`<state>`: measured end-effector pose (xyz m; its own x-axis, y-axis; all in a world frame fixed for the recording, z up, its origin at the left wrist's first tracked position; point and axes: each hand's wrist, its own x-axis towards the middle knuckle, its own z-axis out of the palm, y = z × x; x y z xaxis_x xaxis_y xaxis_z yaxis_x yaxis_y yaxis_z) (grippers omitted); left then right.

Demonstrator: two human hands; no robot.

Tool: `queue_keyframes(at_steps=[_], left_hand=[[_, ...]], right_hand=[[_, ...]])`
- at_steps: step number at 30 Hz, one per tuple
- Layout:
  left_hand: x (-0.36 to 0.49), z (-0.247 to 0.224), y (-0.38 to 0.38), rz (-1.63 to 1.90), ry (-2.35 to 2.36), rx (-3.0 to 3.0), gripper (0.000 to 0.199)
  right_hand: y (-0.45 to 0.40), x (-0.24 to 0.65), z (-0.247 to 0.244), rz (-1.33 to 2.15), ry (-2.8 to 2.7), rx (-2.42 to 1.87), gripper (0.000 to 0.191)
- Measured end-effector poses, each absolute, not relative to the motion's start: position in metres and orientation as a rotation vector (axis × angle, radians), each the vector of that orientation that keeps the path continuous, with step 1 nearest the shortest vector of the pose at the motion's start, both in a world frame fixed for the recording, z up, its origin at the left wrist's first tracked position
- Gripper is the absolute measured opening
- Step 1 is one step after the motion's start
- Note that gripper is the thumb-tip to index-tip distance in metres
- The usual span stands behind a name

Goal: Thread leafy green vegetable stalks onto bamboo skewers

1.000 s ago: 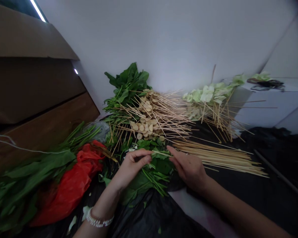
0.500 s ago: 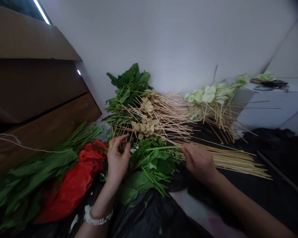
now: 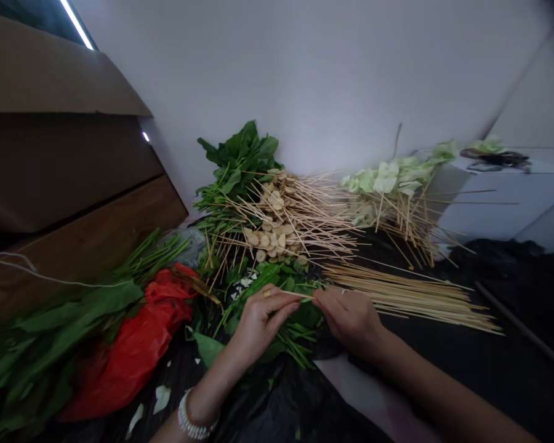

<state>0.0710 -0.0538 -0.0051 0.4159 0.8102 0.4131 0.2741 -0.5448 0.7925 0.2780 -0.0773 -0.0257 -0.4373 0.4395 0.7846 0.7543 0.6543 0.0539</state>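
Observation:
My left hand (image 3: 263, 317) and my right hand (image 3: 351, 317) are close together over the loose leafy greens (image 3: 300, 351), fingertips pinched. Between them runs a thin pale stick (image 3: 300, 295), gripped from both sides; whether it is a bare skewer or a stem of the greens, I cannot tell. One broad leaf (image 3: 207, 349) shows below my left wrist. Just beyond my right hand lies a bundle of bamboo skewers (image 3: 425, 301). Behind the hands are piled skewers threaded with pale round slices (image 3: 274, 237).
A red plastic bag (image 3: 133, 351) and long leafy stems (image 3: 28, 338) lie at left. Skewered pale green leaves (image 3: 392, 175) and more dark greens (image 3: 240, 154) rest against the wall. Black plastic sheeting (image 3: 277, 412) covers the surface. A wooden box (image 3: 143, 212) stands at left.
My left hand has come right and closed, from open fingers to a pinch beside my right hand. The right hand has shifted slightly left and down.

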Motion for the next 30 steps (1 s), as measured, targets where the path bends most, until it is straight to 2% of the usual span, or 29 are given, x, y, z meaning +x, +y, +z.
queue_keyframes(at_steps=[3,6,13,30], left_hand=[[0.070,-0.003,-0.051,1.070,0.948,1.863,0.012],[0.066,-0.005,-0.046,1.172,0.984,1.527,0.014],[0.063,-0.006,-0.041,1.183,0.915,0.945,0.030],[0.066,-0.003,-0.043,1.140,0.918,0.991,0.030]], right_hand=[[-0.077,0.280,-0.025,-0.548,-2.084,-0.946,0.024],[-0.078,0.281,-0.025,-0.545,-2.088,-1.005,0.037],[-0.081,0.277,-0.025,-0.597,-2.140,-0.986,0.032],[-0.081,0.276,-0.028,-0.579,-2.146,-1.042,0.035]])
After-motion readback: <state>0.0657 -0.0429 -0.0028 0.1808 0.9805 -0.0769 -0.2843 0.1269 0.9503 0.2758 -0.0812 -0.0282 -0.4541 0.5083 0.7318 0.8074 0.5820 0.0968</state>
